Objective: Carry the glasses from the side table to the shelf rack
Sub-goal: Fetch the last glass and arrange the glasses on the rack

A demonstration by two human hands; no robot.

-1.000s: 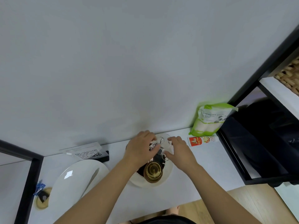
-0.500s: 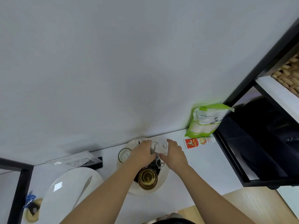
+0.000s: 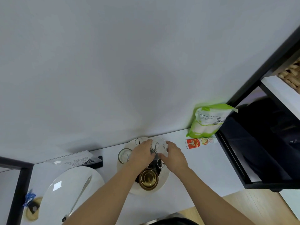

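At the far left of the white desk (image 3: 203, 168) lies a large white plate (image 3: 65, 192) with a utensil (image 3: 81, 192) across it, and behind it a QR-code card (image 3: 78, 161). Next comes a round tray (image 3: 164, 181) holding 1 clear glass (image 3: 125, 155) at its left edge, another glass (image 3: 138, 141) at the back and a gold-lidded pot (image 3: 148, 179) in front. The left hand (image 3: 142, 154) and right hand (image 3: 174, 157) both grasp a third glass (image 3: 159, 146) between them above the tray. Further right lie a red tube (image 3: 200, 142) and a green packet (image 3: 209, 120), then the black shelf rack (image 3: 253, 159).
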